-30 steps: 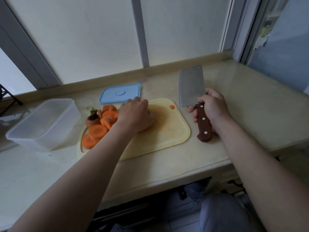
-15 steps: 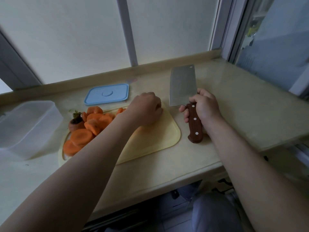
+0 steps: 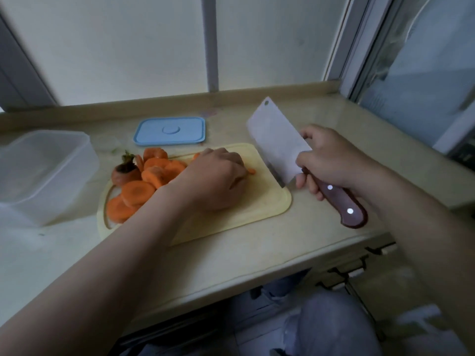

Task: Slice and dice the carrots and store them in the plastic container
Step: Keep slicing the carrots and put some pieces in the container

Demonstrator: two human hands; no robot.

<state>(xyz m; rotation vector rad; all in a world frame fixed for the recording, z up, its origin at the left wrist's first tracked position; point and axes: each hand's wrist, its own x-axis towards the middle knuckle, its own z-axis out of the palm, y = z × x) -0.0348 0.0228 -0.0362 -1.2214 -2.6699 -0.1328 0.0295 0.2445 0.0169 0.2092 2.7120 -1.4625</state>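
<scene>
L hand [image 3: 218, 178] lies knuckles-up on the yellow cutting board [image 3: 257, 209], fingers curled under. A small carrot bit [image 3: 251, 171] pokes out at its fingertips; can't tell if it's pinched or just touched. R hand [image 3: 331, 158] is wrapped round the cleaver [image 3: 276, 142] by its wooden handle, blade tilted w/ the heel over the board's right edge and the tip pointing toward the window. Carrot slices [image 3: 144, 186] are piled on the board's left end, touching the stem-end stub [image 3: 126, 173]. The clear plastic container [image 3: 43, 173] sits on the counter [image 3: 334, 240] just left of the board, lid off. The blue lid [image 3: 169, 131] lies flat behind the board.
</scene>
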